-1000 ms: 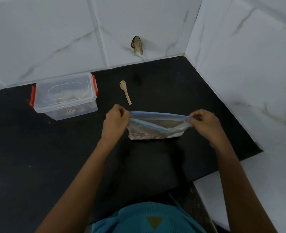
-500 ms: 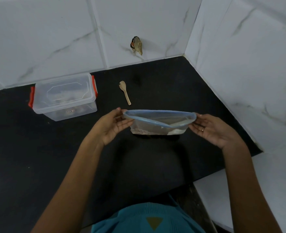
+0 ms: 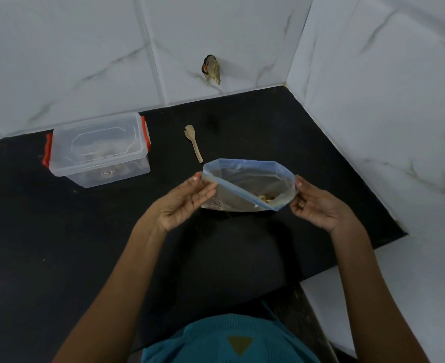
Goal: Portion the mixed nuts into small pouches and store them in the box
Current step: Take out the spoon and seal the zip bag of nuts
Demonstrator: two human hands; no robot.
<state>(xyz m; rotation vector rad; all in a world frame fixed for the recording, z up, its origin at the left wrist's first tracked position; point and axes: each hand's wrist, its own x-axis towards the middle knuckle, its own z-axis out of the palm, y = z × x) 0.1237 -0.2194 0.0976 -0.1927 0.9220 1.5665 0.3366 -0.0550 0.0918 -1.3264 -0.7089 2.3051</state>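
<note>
A black table point(image 3: 59, 244) fills a corner of white marble-look wall tiles point(image 3: 85, 61), with a brownish scrap point(image 3: 212, 69) stuck on the back wall. A lidded clear box point(image 3: 98, 150) with red clips stands at the back left. A small wooden spoon point(image 3: 193, 141) lies just right of it, bowl toward the wall.

Half a second ago the mouth of the zip bag point(image 3: 245, 184) was a narrow slit. Now it gapes wide and a few nuts point(image 3: 265, 197) show inside. Box and spoon have not moved.

The bag sits mid-table in front of the person, its long axis running left to right and its mouth facing up and toward the camera. The left hand point(image 3: 182, 203) pinches the rim's left end and the right hand point(image 3: 318, 205) pinches the right end, both palms turned up. I cannot tell whether the bag's bottom touches the table.
</note>
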